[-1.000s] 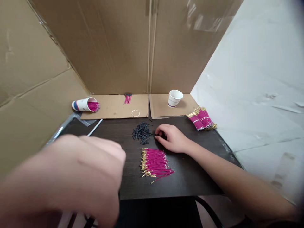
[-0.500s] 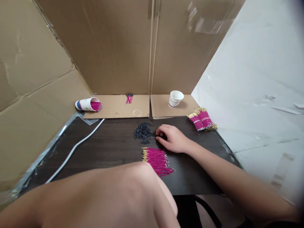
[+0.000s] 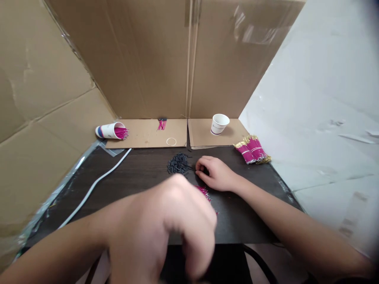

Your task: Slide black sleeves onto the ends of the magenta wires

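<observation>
My left hand [image 3: 166,221] is large and blurred, close to the camera, with bent fingers pointing down. Its fingertips are smeared and partly cut off, so what they hold, if anything, cannot be seen. Behind it, mostly covered, lies a row of magenta wires [image 3: 204,192] with bare metal ends. My right hand [image 3: 211,172] rests on the dark table, fingers curled and thumb brought toward the index finger. It is just right of a heap of short black tubes [image 3: 178,163]. One or two dark tubes lie by its fingertips; whether they are pinched I cannot tell.
A white paper cup [image 3: 109,131] lies on its side, magenta wires inside. Another cup [image 3: 219,124] stands upright on cardboard. Banded wire bundles [image 3: 254,150] lie at right. A few black-ended wires [image 3: 162,124], a rubber band [image 3: 171,141] and a white cable [image 3: 94,184] are also there.
My left hand has swung, its bent fingers now showing, and it covers most of the magenta wires in front. My right hand keeps its place and pose beside the black tubes.
</observation>
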The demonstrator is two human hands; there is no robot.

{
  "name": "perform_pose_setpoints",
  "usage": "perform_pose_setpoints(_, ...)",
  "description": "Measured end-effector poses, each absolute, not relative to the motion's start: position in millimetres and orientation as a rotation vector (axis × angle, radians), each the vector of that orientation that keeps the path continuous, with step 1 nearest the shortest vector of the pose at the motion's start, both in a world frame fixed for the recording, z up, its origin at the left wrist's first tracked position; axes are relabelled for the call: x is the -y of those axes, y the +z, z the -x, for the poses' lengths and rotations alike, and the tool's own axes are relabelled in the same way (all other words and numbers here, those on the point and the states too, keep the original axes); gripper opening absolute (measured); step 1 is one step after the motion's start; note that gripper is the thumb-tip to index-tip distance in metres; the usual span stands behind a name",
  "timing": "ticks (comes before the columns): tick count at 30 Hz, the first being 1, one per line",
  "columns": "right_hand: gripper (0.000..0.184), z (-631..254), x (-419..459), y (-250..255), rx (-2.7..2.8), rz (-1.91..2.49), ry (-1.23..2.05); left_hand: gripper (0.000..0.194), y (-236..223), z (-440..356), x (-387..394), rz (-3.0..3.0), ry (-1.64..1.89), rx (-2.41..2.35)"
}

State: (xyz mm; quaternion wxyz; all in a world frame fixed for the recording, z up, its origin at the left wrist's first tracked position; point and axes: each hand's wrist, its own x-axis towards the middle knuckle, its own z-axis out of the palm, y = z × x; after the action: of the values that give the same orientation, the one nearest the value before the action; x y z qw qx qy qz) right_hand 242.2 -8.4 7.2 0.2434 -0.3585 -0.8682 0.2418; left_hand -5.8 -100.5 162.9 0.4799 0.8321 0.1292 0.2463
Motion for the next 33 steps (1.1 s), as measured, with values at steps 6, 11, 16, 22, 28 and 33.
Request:
perform_pose_setpoints(6,0.016,-243.2,12.4,19.7,2.405,0.893,0.746,0.029,110.5,13.2,35.5,-2.133,1.054,-0.906)
perform_pose_setpoints(11,0.015,-241.3,17.8,30.9,2.383,0.653,1.109,0.006,44.1,29.7,-6.4,-2.319,1.127,-1.086)
perform_pose_setpoints(16,0.008,-239.5,18.4,27.5,2.423,0.578,1.119,0.014,15.1,31.2,-8.0,-2.51,0.989,-1.037)
perform_pose_setpoints(22,0.011,-239.4,19.4,28.9,2.392,0.569,1.185,0.012,3.9,29.4,-7.7,-2.568,0.945,-1.089)
perform_pose_setpoints(28,0.012,-237.9,20.0,30.1,2.408,0.597,1.182,0.011,-1.2,26.2,-4.8,-2.587,0.992,-1.071)
perform_pose_setpoints(33,0.009,-238.8,19.8,30.1,2.429,0.593,1.168,0.01,1.0,24.8,-2.9,-2.574,0.987,-1.08)
